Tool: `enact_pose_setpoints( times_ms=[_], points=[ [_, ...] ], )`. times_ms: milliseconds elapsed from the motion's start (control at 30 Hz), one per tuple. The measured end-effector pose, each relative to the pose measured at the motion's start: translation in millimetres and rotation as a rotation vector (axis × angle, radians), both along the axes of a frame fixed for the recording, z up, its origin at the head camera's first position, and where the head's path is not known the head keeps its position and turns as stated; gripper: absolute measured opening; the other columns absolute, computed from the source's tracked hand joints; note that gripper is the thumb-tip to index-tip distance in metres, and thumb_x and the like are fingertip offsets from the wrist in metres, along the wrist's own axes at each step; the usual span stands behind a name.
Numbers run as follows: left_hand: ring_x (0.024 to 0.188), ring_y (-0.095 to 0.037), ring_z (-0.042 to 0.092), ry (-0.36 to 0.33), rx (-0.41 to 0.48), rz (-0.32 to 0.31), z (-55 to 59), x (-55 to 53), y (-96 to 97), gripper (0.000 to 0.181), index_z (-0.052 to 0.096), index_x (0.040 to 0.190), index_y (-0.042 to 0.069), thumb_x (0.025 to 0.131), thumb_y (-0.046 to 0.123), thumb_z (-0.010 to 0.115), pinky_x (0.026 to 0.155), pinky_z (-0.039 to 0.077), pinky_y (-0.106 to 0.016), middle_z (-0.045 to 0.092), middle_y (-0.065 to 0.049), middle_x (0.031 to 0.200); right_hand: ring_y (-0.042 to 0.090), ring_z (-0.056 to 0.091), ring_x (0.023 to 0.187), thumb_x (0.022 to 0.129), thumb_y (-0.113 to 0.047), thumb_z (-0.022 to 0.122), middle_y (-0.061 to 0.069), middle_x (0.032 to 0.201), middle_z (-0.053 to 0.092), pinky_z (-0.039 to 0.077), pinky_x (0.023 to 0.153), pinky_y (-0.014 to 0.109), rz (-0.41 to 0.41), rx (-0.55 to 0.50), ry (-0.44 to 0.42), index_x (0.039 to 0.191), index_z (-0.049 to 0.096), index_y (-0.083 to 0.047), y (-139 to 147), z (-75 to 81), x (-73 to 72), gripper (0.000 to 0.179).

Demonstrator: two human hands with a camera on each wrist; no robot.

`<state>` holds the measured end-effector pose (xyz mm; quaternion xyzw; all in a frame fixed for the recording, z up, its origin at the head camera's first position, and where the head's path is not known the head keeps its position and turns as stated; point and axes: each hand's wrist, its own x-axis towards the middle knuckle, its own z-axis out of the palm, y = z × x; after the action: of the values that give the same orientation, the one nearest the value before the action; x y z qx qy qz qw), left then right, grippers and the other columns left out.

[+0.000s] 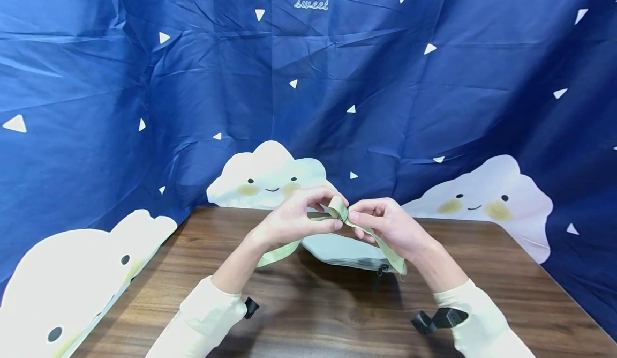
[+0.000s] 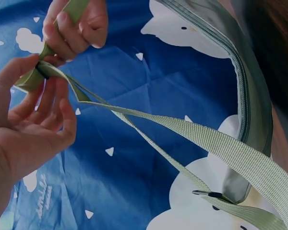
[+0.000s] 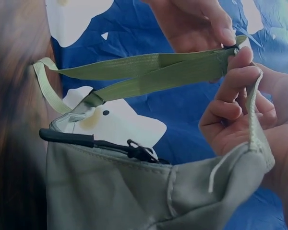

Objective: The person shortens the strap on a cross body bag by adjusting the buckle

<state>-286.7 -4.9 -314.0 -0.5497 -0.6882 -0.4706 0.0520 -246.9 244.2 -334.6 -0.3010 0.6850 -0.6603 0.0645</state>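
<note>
A light green webbing strap point(image 1: 280, 254) is stretched up from a grey-green zip bag point(image 1: 337, 252). My left hand point(image 1: 295, 216) pinches a folded loop of it between thumb and fingers, beside a dark strap slider point(image 3: 229, 47). From the other side my right hand point(image 1: 391, 225) pinches the strap close to the slider. In the left wrist view, the left hand point(image 2: 38, 112) sits below the right hand point(image 2: 79, 31). The strap's other end joins the bag's corner, as the right wrist view shows, near the zip pull point(image 3: 140, 151).
Under the hands and bag lies a brown wood-grain table point(image 1: 308, 304). A blue curtain point(image 1: 289, 106) with white clouds and triangles hangs behind it and along the sides. Dark wrist camera mounts point(image 1: 441, 319) stick out from the sleeves.
</note>
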Motion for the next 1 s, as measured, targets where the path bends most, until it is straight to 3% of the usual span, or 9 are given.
enact_pose_setpoints(
  times_ms=[233, 433, 567, 767, 1000],
  points=[
    [0.098, -0.019, 0.062, -0.006, 0.021, 0.023, 15.9, 17.9, -3.5, 0.023, 0.069, 0.108, 0.009, 0.088, 0.004, 0.079, 0.087, 0.05, -0.048, 0.066, 0.0, 0.101, 0.02, 0.046, 0.057, 0.104, -0.009, 0.058, 0.007, 0.072, 0.061, 0.039, 0.053, 0.025, 0.043, 0.032, -0.033, 0.107, 0.069, 0.004, 4.6, 3.8, 1.9, 0.018],
    [0.099, -0.019, 0.06, -0.071, 0.028, 0.069, 26.1, 26.5, -10.6, 0.022, 0.069, 0.108, 0.006, 0.088, 0.002, 0.077, 0.09, 0.049, -0.044, 0.067, -0.005, 0.101, 0.014, 0.052, 0.058, 0.102, -0.008, 0.061, 0.006, 0.072, 0.062, 0.039, 0.051, 0.021, 0.037, 0.05, -0.069, 0.111, 0.067, 0.005, 10.2, 4.1, 0.2, 0.017],
    [0.098, -0.019, 0.061, -0.071, 0.029, 0.04, 25.4, 26.4, -11.1, 0.021, 0.069, 0.107, 0.007, 0.089, 0.003, 0.078, 0.09, 0.05, -0.045, 0.067, -0.005, 0.101, 0.013, 0.052, 0.057, 0.1, -0.009, 0.063, 0.005, 0.071, 0.062, 0.039, 0.05, 0.02, 0.025, 0.056, -0.065, 0.111, 0.068, 0.003, 9.8, 3.1, -0.5, 0.017],
    [0.098, -0.017, 0.059, -0.049, 0.014, -0.028, 16.0, 16.3, -5.7, 0.018, 0.067, 0.102, 0.01, 0.088, 0.005, 0.078, 0.09, 0.051, -0.044, 0.065, -0.001, 0.102, 0.015, 0.051, 0.057, 0.101, -0.007, 0.062, 0.005, 0.07, 0.062, 0.039, 0.05, 0.021, 0.035, 0.044, -0.035, 0.111, 0.069, 0.003, 6.2, 2.8, -0.3, 0.016],
    [0.097, -0.016, 0.059, -0.026, 0.006, -0.046, 17.7, 22.7, -2.8, 0.019, 0.066, 0.102, 0.006, 0.088, 0.0, 0.078, 0.09, 0.053, -0.043, 0.064, -0.005, 0.101, 0.017, 0.051, 0.057, 0.102, -0.012, 0.063, 0.006, 0.069, 0.061, 0.039, 0.051, 0.024, -0.001, 0.081, -0.037, 0.11, 0.067, 0.007, 3.2, 4.0, 1.9, 0.021]
  ],
)
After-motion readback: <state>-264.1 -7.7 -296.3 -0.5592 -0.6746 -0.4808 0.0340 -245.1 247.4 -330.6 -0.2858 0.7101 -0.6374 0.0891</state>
